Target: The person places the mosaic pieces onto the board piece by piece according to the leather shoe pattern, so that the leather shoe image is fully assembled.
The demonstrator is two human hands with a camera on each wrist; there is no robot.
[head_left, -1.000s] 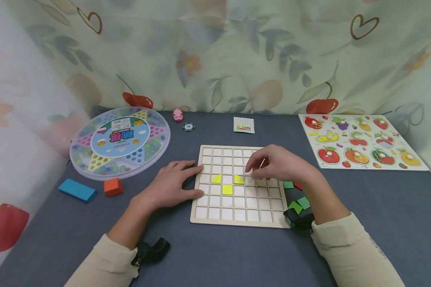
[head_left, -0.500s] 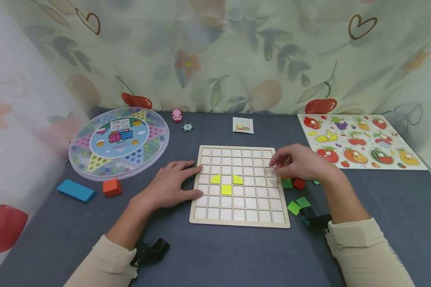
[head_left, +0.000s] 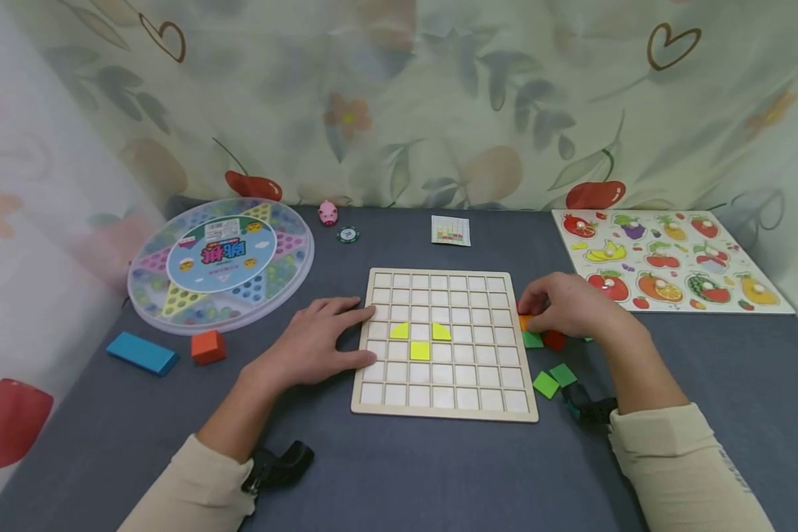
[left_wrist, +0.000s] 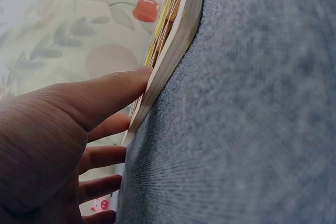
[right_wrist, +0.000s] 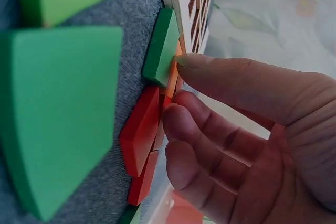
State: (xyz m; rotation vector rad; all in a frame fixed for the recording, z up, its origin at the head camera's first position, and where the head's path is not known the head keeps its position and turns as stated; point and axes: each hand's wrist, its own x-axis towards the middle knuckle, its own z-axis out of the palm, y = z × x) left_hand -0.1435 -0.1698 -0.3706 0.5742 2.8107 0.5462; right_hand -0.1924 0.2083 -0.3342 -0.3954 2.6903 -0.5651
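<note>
A wooden grid board (head_left: 442, 410) lies flat with two yellow rounded tiles (head_left: 400, 332) and a yellow square tile (head_left: 420, 351) in its cells. My left hand (head_left: 322, 340) rests at its left edge, thumb and fingertips against the rim, as the left wrist view also shows. Off the board's right edge, my right hand (head_left: 561, 307) has its fingers bent, thumb and fingertips pinching at an orange tile (right_wrist: 171, 81). Beside that tile lie a green tile (right_wrist: 161, 48) and a red tile (right_wrist: 140, 132). My fingers partly cover the orange tile.
Light green (head_left: 546, 384) and green tiles (head_left: 563, 374) lie near my right wrist. Behind the board sits a small pattern card (head_left: 451, 231). A fruit puzzle board (head_left: 672, 262) is at right; a round game box (head_left: 221, 266), blue block (head_left: 142, 353) and orange block (head_left: 208, 347) are at left.
My right hand has moved right, from over the board to the tiles beside its right edge, and now has its fingertips at the orange tile. The left hand has stayed in place.
</note>
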